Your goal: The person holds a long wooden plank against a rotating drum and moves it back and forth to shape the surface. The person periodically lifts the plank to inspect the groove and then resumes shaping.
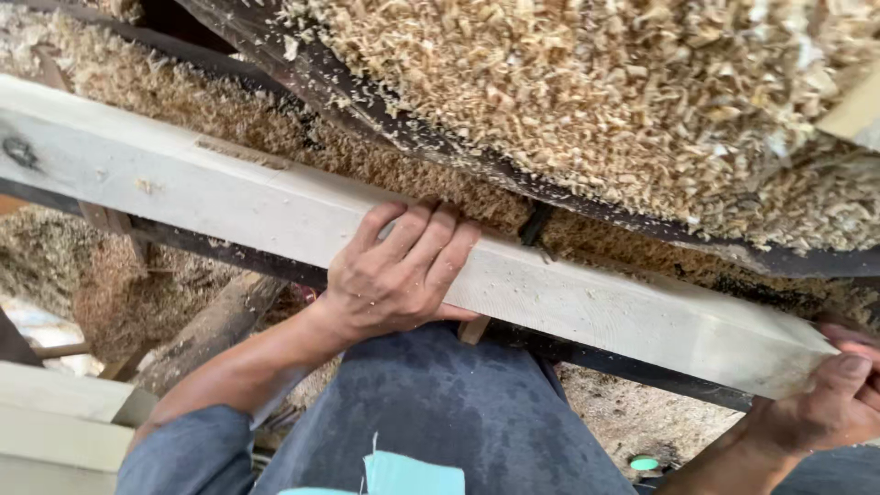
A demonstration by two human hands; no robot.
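While the pale wooden beam point(275, 206) runs long-axis from upper left down to lower right across the view, both hands are on it. Left hand point(399, 270) lies flat on the near face around mid-length, fingers point(431, 234) spread and hooked over the top edge, palm pressing rather than gripping round. Right hand point(839, 399) is at the cut lower-right end, fingertips curled onto the end corner; how firmly it grips, cannot tell, partly out of frame. Beam sits just in front of the person's lap, grey trousers point(440, 412) directly below. Behind and touching the far edge: packed sawdust point(367, 156) and a dark metal rail point(440, 151), with heaped wood shavings point(596, 92) above. So no room away from the body; open room is toward the body and along the beam's axis to the lower right. Lower-left: stacked pale boards point(55, 417), apart from the beam.
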